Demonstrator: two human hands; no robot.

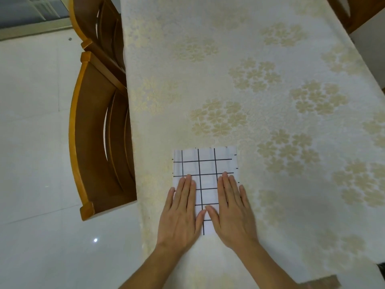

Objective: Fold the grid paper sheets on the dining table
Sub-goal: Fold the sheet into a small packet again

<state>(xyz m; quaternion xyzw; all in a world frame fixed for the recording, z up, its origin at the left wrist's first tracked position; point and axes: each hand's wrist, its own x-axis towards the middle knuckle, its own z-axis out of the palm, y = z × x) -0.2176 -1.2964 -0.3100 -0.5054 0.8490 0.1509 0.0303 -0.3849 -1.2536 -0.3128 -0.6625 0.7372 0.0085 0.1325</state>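
Head view: left hand (180, 211) and right hand (233, 207) flat, fingers straight, together, pressing grid paper (205, 163) at near edge of dining table (260, 59). Thumbs nearly touching. Risks: slippery floral cloth, sheet sliding; uneven pressure, skewed crease; far edge lifting unheld.

Floral tablecloth (260, 84), cream with pale gold flower clusters, spread flat. Two wooden chairs (98, 140) side by side at tablecloth's left edge, backs touching it. Glossy white tiled floor (35, 155) left of tablecloth. Another wooden chair (352, 11) at tablecloth's far right corner.
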